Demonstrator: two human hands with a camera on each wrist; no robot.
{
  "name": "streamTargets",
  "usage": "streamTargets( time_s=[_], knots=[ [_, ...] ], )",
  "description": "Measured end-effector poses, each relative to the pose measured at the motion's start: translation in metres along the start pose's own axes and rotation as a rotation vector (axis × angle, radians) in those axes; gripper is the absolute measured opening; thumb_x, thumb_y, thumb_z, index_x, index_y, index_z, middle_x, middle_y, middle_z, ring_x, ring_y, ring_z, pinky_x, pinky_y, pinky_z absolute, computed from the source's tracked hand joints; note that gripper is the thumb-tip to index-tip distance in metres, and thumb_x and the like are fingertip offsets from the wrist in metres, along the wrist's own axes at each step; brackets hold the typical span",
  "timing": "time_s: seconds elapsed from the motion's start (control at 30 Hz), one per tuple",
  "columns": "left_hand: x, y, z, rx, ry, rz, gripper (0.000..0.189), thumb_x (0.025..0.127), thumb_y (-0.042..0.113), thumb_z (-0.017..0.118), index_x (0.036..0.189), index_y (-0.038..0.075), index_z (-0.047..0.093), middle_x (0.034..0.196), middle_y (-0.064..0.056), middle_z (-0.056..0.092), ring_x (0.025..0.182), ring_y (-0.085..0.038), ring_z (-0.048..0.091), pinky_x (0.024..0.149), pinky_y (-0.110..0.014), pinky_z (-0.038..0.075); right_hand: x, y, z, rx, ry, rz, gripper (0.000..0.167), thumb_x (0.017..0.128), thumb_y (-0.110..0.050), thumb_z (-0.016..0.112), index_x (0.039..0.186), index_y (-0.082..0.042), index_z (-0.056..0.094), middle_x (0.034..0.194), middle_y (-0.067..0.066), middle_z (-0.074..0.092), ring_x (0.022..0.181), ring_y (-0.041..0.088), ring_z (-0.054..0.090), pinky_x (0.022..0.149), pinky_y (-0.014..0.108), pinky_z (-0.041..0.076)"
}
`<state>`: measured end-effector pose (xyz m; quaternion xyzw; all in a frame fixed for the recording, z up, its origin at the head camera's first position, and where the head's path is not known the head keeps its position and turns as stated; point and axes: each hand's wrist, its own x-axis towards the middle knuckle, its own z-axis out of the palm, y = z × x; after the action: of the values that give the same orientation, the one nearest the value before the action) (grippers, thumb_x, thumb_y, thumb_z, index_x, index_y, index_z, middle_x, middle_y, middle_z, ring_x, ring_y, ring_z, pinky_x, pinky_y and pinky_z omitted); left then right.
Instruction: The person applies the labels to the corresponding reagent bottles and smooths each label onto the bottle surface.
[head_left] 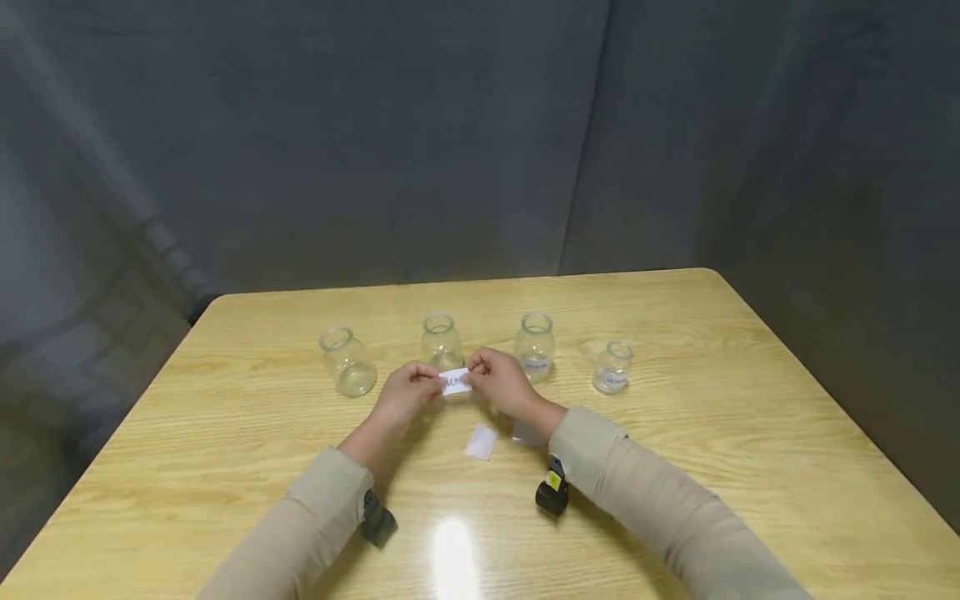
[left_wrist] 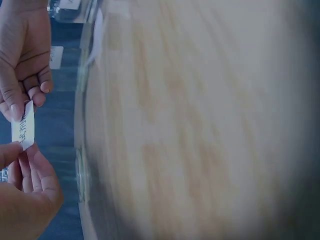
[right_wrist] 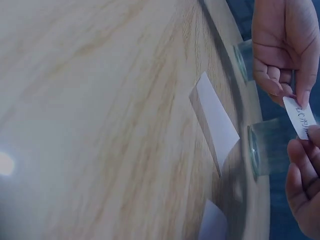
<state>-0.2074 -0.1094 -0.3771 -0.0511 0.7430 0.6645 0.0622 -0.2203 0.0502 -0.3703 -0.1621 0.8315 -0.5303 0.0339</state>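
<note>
A small white label (head_left: pixel 455 382) with dark handwriting is stretched between both hands. My left hand (head_left: pixel 408 393) pinches its left end between thumb and fingers, and my right hand (head_left: pixel 506 383) pinches the right end. In the right wrist view the label (right_wrist: pixel 300 118) bends slightly between the fingertips. Just behind it stands an upright glass jar (head_left: pixel 441 337), its lower part partly hidden by the hands and label. Another glass jar (head_left: pixel 536 343), with a written label low on its front, stands beyond my right hand.
To the left is a plain glass jar (head_left: pixel 349 367); a smaller labelled jar (head_left: pixel 614 367) stands on the right. Two pieces of white paper (head_left: pixel 481 442) lie below the hands, one partly behind the right forearm. A dark curtain (head_left: pixel 390 150) hangs behind the wooden table (head_left: pixel 247 433).
</note>
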Motion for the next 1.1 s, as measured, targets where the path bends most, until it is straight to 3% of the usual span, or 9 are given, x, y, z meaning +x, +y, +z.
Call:
streamTargets(
  time_s=[0.27, 0.57, 0.73, 0.9, 1.0, 1.1],
  knots=[
    [0.006, 0.001, -0.005, 0.149, 0.112, 0.013, 0.014, 0.080, 0.009, 0.060, 0.087, -0.001, 0.055, 0.079, -0.007, 0.051, 0.073, -0.019, 0.048, 0.064, -0.029, 0.042, 0.012, 0.002, 0.011, -0.064, 0.066, -0.005, 0.007, 0.082, -0.010, 0.058, 0.080, -0.003, 0.056, 0.068, 0.002, 0.055, 0.056, 0.010, 0.044, 0.048, 0.020, 0.038],
    [0.008, 0.004, 0.003, 0.154, 0.207, 0.013, 0.011, 0.078, 0.005, 0.061, 0.084, -0.003, 0.056, 0.089, -0.011, 0.055, 0.074, -0.017, 0.049, 0.059, -0.023, 0.041, 0.017, 0.006, 0.019, -0.084, 0.145, 0.026, 0.008, 0.079, -0.010, 0.061, 0.080, -0.002, 0.058, 0.083, 0.006, 0.057, 0.079, 0.019, 0.054, 0.066, 0.026, 0.046],
    [0.008, 0.005, 0.002, 0.182, 0.236, 0.049, 0.010, 0.076, 0.005, 0.063, 0.081, -0.003, 0.057, 0.111, -0.016, 0.047, 0.097, -0.027, 0.045, 0.079, -0.036, 0.040, 0.019, 0.006, 0.019, -0.062, 0.152, 0.023, 0.008, 0.079, -0.010, 0.061, 0.078, -0.003, 0.057, 0.096, 0.011, 0.055, 0.080, 0.020, 0.055, 0.063, 0.024, 0.047],
    [0.009, 0.006, 0.001, 0.175, 0.228, 0.059, 0.009, 0.077, 0.004, 0.061, 0.079, -0.002, 0.056, 0.116, -0.016, 0.044, 0.110, -0.033, 0.037, 0.091, -0.044, 0.032, 0.021, 0.004, 0.019, -0.036, 0.128, 0.049, 0.008, 0.080, -0.009, 0.060, 0.076, -0.004, 0.056, 0.117, 0.015, 0.051, 0.056, 0.012, 0.045, 0.047, 0.018, 0.037],
    [0.010, 0.005, 0.000, 0.183, 0.222, 0.075, 0.007, 0.078, 0.003, 0.061, 0.079, -0.002, 0.056, 0.121, -0.015, 0.045, 0.113, -0.033, 0.037, 0.092, -0.040, 0.035, 0.022, 0.005, 0.020, -0.044, 0.135, 0.042, 0.007, 0.079, -0.008, 0.061, 0.076, -0.004, 0.057, 0.117, 0.014, 0.051, 0.066, 0.017, 0.054, 0.054, 0.020, 0.043],
    [0.010, 0.005, 0.000, 0.183, 0.210, 0.087, 0.006, 0.078, 0.002, 0.060, 0.078, -0.002, 0.056, 0.123, -0.016, 0.045, 0.113, -0.033, 0.040, 0.089, -0.035, 0.038, 0.023, 0.006, 0.021, -0.053, 0.149, 0.032, 0.007, 0.079, -0.008, 0.061, 0.076, -0.003, 0.057, 0.114, 0.013, 0.054, 0.094, 0.025, 0.055, 0.072, 0.028, 0.047]
  ],
)
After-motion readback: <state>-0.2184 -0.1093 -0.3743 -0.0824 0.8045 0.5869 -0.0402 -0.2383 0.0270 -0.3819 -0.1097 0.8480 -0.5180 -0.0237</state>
